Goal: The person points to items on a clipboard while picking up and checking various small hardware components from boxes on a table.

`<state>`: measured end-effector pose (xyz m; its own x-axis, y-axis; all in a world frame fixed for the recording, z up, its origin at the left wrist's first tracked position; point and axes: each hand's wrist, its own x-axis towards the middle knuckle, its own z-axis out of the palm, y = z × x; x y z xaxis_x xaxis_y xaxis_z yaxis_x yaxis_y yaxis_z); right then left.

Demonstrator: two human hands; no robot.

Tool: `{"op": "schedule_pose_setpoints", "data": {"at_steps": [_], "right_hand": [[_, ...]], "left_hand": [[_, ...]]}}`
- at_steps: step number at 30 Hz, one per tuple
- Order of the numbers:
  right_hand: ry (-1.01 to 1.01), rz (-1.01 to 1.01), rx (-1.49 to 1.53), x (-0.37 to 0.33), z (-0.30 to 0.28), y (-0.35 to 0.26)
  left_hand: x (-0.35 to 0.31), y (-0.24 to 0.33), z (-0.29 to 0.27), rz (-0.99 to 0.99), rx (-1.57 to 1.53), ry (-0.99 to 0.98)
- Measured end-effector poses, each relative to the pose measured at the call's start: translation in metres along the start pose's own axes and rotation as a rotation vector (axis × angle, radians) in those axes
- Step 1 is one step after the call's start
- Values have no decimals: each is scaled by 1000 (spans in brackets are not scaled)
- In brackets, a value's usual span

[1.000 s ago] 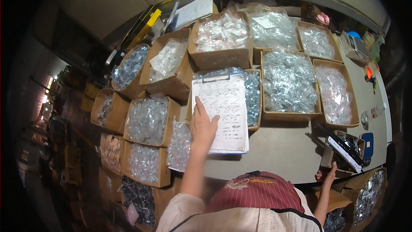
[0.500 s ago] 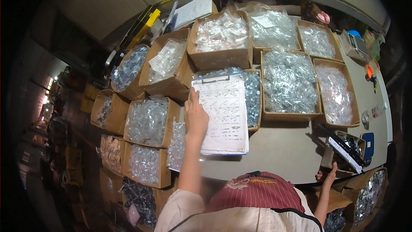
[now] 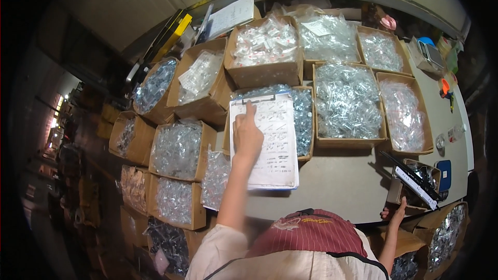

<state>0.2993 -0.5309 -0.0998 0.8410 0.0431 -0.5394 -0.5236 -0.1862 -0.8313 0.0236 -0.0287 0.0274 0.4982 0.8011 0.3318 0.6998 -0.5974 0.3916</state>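
Note:
A clipboard (image 3: 282,173) with several printed and handwritten sheets leans against a carton of bagged parts on the table. My left hand (image 3: 247,136) lies over its left half, index finger stretched up the page to just below the black clip. At the lower right, my right hand (image 3: 396,214) is beside a small cardboard box (image 3: 396,191), its fingers apart; whether it touches the box is unclear. Black and white metal rails (image 3: 416,187) lie slantwise across that box.
Cartons of small clear bags (image 3: 348,101) stand in rows at the back and left. More cartons (image 3: 447,238) sit below the table's right front edge. A scale (image 3: 430,54), orange-handled tool (image 3: 444,88), clear bottle (image 3: 456,133) and blue square object (image 3: 443,170) are on the right.
My left hand has moved right and slightly up, from the clipboard's left edge onto the sheet near the clip. My right hand has stayed by the small box.

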Motion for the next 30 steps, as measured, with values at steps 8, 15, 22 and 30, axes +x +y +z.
{"op": "schedule_pose_setpoints", "data": {"at_steps": [8,15,22,30], "right_hand": [[13,-8,-40,9,-7,7],[-2,-11,-56,9,-6,7],[-18,5,-34,21,-15,18],[42,-30,-45,4,-2,3]], "left_hand": [[4,27,13,72,-40,-41],[-5,56,8,79,-67,-93],[-20,40,0,-157,25,66],[-40,-5,-3,-121,-32,58]]}}
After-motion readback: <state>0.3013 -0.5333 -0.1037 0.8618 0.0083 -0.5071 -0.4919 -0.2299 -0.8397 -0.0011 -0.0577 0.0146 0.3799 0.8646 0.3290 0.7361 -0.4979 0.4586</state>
